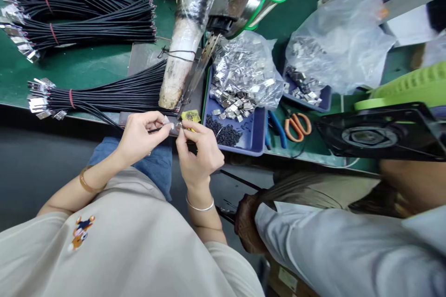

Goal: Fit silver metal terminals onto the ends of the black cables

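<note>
At the green desk's [87, 72] front edge, left hand [139, 138] pinches a thin, likely limp black wire [155, 129] near its tip; right hand [201, 152] pinches a tiny, probably slippery silver clip [178, 125].

Table [87, 67]: runs across the far side, with the person seated before its near edge.
Far left: stacked cable bundles [87, 9] lie on the table.
Nearer left: single cable bundle [104, 95], in front of the stack, its right end reaching the wrapped post [184, 41].
Centre: the post stands behind both hands.
Hands: left hand [139, 137] pinches a wire [156, 129] and right hand [200, 151] pinches a clip [178, 126]. They meet at the table edge.
Right of post: tray [256, 141] holding a bag of clips [244, 69] at the back and loose pieces [223, 134] in front.
Further right: pliers [275, 127], scissors [296, 126], then a fan [376, 137].
Behind scissors: second tray [324, 97] under a second bag [341, 41].
Near right: another person's sleeve [348, 250].
</note>
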The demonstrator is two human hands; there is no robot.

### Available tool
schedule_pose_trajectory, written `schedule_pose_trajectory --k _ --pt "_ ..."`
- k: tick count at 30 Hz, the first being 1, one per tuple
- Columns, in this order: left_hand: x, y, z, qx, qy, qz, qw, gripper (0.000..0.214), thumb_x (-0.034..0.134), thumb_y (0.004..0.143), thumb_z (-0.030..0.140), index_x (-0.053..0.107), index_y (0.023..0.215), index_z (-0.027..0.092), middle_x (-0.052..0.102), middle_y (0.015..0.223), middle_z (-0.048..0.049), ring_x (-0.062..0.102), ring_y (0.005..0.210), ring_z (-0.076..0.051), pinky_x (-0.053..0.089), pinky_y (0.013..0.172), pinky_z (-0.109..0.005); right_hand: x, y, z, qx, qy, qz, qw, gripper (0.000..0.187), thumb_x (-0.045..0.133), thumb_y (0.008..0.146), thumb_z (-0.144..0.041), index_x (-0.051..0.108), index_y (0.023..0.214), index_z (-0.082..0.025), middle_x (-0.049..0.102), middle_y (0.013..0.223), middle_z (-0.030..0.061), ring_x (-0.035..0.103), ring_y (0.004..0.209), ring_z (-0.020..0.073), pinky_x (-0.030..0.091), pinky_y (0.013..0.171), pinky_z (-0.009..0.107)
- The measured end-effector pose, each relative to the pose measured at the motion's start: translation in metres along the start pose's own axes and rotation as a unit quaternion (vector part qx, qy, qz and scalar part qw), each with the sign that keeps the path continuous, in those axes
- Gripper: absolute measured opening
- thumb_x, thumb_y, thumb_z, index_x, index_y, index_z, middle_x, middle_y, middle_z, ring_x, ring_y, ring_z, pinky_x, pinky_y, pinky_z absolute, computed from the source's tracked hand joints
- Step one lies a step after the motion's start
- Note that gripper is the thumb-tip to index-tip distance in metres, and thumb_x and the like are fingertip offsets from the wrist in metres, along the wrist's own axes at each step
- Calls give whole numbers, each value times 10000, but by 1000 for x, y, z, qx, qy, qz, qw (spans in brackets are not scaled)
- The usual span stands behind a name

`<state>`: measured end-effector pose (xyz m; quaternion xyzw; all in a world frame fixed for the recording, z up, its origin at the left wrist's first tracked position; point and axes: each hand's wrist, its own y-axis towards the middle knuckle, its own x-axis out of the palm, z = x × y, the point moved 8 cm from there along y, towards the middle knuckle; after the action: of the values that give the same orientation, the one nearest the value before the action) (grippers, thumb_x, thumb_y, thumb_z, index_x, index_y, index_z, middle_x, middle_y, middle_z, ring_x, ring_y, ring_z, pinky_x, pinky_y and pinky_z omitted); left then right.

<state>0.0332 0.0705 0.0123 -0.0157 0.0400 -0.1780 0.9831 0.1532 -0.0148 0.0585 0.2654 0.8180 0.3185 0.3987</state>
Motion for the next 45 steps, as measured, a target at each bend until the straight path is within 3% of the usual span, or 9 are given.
schedule_pose_trajectory --k 2,5,7,13,24,29,36,40,45 --pt "-2 -1 1 3 -37 -9 999 142 705 765 261 688 719 127 706 686 -26 629 595 -105 519 603 -200 4 -4 10 84 57 -17 995 124 659 900 -127 626 851 -236 771 934 24 767 796 143 632 682 243" --pt "-1 -2 3 8 -71 -35 997 131 719 780 256 715 767 126 750 771 -50 706 709 -146 580 721 -231 16 -11 28 236 192 -66 950 114 657 906 -189 607 806 -214 744 930 18 758 711 133 646 648 250" --pt "-1 -3 3 7 -76 -42 996 122 711 786 244 725 780 124 758 787 -54 720 734 -154 589 741 -234 18 -11 30 268 226 -78 933 126 669 895 -214 603 788 -208 734 926 13 755 714 132 652 665 258" --pt "-1 -1 -4 10 -73 -2 997 139 702 773 254 726 772 116 755 786 -56 720 742 -155 585 694 -212 11 -3 26 204 153 -60 965 99 669 888 -206 630 797 -218 745 935 25 741 815 146 637 665 259" --pt "-4 2 4 74 -26 61 995 94 704 781 225 734 775 136 715 784 -36 681 694 -120 553 621 -182 12 7 24 142 108 -41 983 110 670 899 -183 651 797 -220 738 921 26 719 866 158 596 678 280" --pt "-4 1 0 38 -21 56 997 112 696 772 237 733 770 131 739 791 -46 690 701 -121 564 642 -179 10 6 15 80 77 -43 993 141 663 893 -146 617 792 -233 746 924 21 726 880 166 604 807 342" --pt "-3 -1 -4 16 -20 46 999 146 685 750 272 723 766 132 732 750 -39 665 670 -119 542 623 -183 6 2 8 47 54 -29 997 127 650 901 -137 610 841 -242 753 923 23 737 862 164 609 772 324" --pt "-2 -1 2 36 38 -4 999 153 630 774 244 687 689 131 665 649 -21 560 573 -100 454 541 -193 0 0 16 116 88 -35 989 89 652 916 -192 620 843 -231 748 931 23 742 811 155 601 663 281" --pt "3 -10 23 152 139 -44 977 121 611 837 163 705 766 140 635 666 -5 467 546 -87 370 527 -217 -11 -8 30 250 107 -90 958 121 578 978 -283 621 883 -220 719 816 -22 615 509 75 489 509 208"
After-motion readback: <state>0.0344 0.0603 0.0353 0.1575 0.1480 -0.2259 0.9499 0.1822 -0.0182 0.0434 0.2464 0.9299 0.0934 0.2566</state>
